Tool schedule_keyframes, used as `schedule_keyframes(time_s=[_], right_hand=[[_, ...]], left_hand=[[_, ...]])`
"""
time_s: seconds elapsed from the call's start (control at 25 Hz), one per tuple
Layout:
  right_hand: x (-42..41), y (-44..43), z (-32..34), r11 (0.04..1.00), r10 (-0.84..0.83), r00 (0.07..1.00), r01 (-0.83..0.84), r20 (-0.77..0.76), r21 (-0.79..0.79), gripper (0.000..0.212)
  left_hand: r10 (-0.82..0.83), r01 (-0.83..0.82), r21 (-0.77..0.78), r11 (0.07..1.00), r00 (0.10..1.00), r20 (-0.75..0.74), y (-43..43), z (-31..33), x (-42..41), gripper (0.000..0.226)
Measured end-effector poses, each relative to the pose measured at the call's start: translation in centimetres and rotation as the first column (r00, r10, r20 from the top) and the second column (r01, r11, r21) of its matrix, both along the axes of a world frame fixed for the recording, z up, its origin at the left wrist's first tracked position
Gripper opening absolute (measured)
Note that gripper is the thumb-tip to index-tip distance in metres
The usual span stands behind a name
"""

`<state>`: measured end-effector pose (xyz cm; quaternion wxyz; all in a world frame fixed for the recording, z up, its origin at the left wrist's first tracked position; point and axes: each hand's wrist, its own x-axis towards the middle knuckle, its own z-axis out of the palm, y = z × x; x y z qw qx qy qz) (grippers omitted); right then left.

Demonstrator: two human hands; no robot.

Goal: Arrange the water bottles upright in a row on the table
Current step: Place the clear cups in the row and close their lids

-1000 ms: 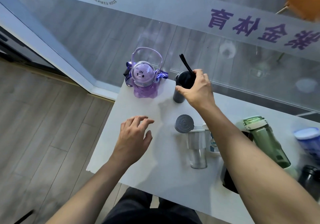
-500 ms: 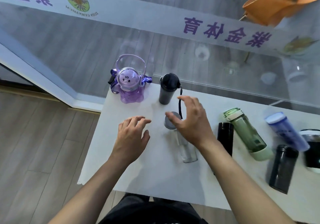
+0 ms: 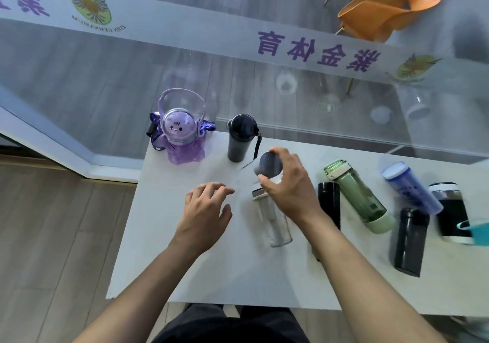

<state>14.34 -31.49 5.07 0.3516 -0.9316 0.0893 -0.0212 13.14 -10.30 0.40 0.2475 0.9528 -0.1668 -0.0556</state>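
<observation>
White table (image 3: 201, 268) against a glass partition (image 3: 111, 83), wood-look floor beyond and to the left. Across the glass, a pale band with purple Chinese characters, mirrored as seen from this side, readable as 紫金体育, plus a round green-and-yellow winged logo (image 3: 91, 5) with small lettering too blurred to read. Orange chair (image 3: 389, 6) behind the glass at upper right. At the table's far left corner, upright: purple bottle (image 3: 182, 136) with a cartoon face on its domed lid; just beside it, upright, dark bottle (image 3: 239, 137) with a black strap. Near the middle, clear bottle (image 3: 275, 221) with a grey cap, lying down; right hand (image 3: 289, 186) closed around its cap end. Left hand (image 3: 206, 210) loose, fingers spread, holding nothing, over bare tabletop. Lying to the right: slim black flask (image 3: 329, 202), green bottle (image 3: 357, 194), blue bottle (image 3: 411, 186) with unreadable print, black bottle (image 3: 410, 242), black-and-white tumbler (image 3: 449, 210).
</observation>
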Motion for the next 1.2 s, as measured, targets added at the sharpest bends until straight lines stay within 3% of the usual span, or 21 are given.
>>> schedule_keyframes(time_s=[0.28,0.4,0.64,1.0,1.2], right_hand=[[4.9,-6.2,0.0,0.996,-0.075,0.996,0.073,-0.04,-0.053,0.059],[7.0,-8.2,-0.8,0.996,-0.042,0.998,0.038,-0.048,-0.085,0.059],[8.8,-10.0,-2.0,0.995,0.018,0.998,-0.024,-0.064,-0.101,0.06],[9.2,-10.4,-2.2,0.994,0.037,0.997,-0.044,-0.07,-0.1,0.061],[8.2,-10.7,-2.5,0.998,0.012,0.998,-0.016,-0.061,-0.066,0.078]], left_hand=[[-0.008,0.006,0.025,1.0,0.995,0.096,-3.1,2.0,4.7,0.037],[-0.019,0.009,0.07,0.998,0.989,0.146,-5.5,2.4,7.0,0.052],[0.025,-0.032,0.242,0.97,0.999,0.031,-8.2,1.0,11.8,0.074],[0.031,-0.043,0.174,0.984,0.997,0.073,-8.3,0.2,11.3,0.08],[0.1,-0.127,0.144,0.981,0.979,0.177,-6.9,-0.3,8.1,0.077]])
